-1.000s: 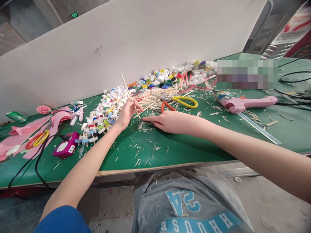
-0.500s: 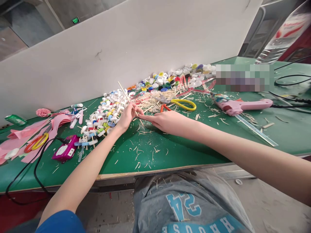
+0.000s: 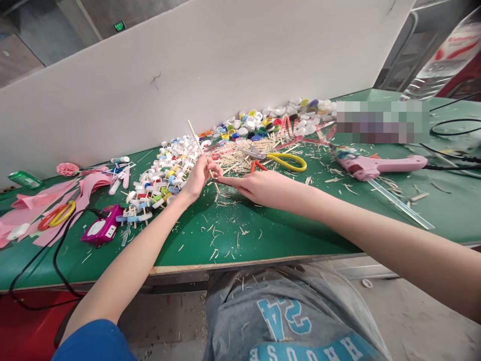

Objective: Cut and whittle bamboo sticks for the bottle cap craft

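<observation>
My left hand (image 3: 201, 175) is closed round a thin wooden stick (image 3: 195, 134), which slants with its upper end toward the white wall and its lower end just above the green table. At that lower part, my right hand (image 3: 259, 186) reaches in from the right, index finger stretched to the stick and the other fingers curled under. Whatever the right fingers pinch is hidden. Loose wood shavings (image 3: 242, 231) lie below both hands. Just behind the right hand are yellow-handled scissors (image 3: 287, 160) and an orange-handled tool (image 3: 258, 166), partly covered.
Left of my hands is a heap of bottle caps with sticks (image 3: 165, 175). More caps (image 3: 259, 120) line the wall. A pink glue gun (image 3: 379, 164) with a clear glue stick lies right. A purple power adapter (image 3: 101, 225), cables and pink paper (image 3: 45, 198) lie left.
The view has shifted slightly, so everything sits a little further right. Both hands keep nearly the same hold on the stick, which stands a little steeper.
</observation>
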`<state>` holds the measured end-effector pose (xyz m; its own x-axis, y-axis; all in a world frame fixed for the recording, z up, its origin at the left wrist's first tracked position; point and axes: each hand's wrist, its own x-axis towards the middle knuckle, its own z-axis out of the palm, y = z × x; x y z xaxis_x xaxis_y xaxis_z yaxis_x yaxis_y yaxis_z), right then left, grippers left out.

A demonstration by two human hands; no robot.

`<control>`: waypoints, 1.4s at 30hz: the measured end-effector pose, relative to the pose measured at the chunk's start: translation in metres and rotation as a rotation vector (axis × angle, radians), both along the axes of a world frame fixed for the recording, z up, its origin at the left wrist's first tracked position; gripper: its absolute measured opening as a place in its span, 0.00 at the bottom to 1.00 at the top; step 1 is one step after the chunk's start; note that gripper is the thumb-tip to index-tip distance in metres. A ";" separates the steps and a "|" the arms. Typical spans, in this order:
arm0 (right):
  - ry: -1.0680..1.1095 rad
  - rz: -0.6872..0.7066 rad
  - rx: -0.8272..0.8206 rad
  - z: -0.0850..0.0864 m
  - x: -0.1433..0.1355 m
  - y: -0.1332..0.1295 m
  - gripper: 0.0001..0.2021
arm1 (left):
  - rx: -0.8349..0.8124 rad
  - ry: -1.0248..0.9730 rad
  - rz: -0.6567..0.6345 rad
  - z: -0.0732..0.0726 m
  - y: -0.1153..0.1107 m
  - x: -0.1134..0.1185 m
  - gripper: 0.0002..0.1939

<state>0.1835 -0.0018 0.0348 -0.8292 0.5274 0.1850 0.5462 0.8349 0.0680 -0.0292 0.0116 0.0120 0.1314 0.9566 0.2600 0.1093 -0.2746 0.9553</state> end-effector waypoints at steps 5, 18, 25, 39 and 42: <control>-0.010 0.053 -0.001 0.001 0.001 0.001 0.25 | 0.013 0.000 -0.031 -0.002 0.001 0.000 0.19; 0.034 0.101 -0.041 -0.001 0.005 0.009 0.24 | 0.019 0.033 -0.019 -0.003 0.002 0.004 0.17; 0.001 0.081 -0.107 0.004 0.001 0.006 0.24 | 0.045 0.029 0.065 -0.008 0.000 0.001 0.17; 0.046 0.064 -0.110 -0.002 0.008 0.002 0.24 | 0.131 0.266 0.094 -0.003 -0.001 -0.004 0.17; 0.051 0.021 -0.047 -0.003 0.006 0.002 0.25 | 0.127 0.273 0.097 -0.006 0.003 -0.005 0.16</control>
